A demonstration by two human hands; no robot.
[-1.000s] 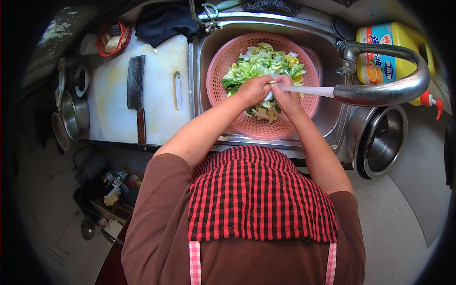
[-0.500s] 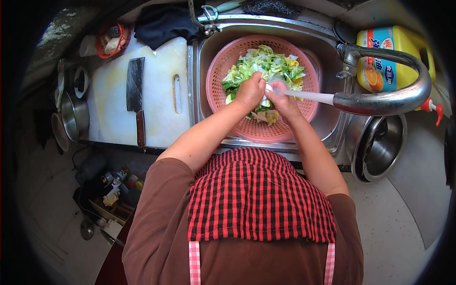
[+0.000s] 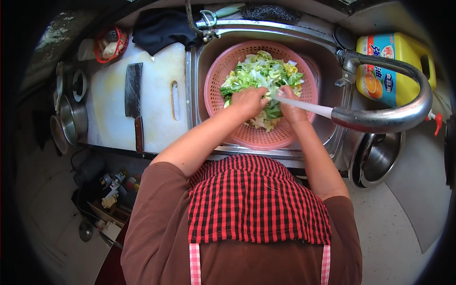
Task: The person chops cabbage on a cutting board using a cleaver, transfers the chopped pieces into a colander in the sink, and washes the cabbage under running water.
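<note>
A pink plastic colander (image 3: pixel 214 108) sits in the steel sink, holding a heap of torn cabbage leaves (image 3: pixel 260 71), green and pale yellow. My left hand (image 3: pixel 248 102) is at the near left of the heap with its fingers closed on leaves; the fingertips are partly hidden. Opposite it, my right hand (image 3: pixel 291 108) has curled fingers at some leaves, just beyond the stream of water (image 3: pixel 306 104). That stream comes from the curved metal faucet (image 3: pixel 380 121) on the right and lands between my hands.
Left of the sink (image 3: pixel 327 76), a cleaver (image 3: pixel 133 92) lies on a white cutting board (image 3: pixel 159 109). A red basket (image 3: pixel 112 45) and black cloth (image 3: pixel 166 28) are behind. At right stand a yellow jug (image 3: pixel 411 45) and steel bowls (image 3: pixel 387 161).
My hands, close together around a pale piece before, have moved slightly apart and lower. The water now falls between them onto the leaves.
</note>
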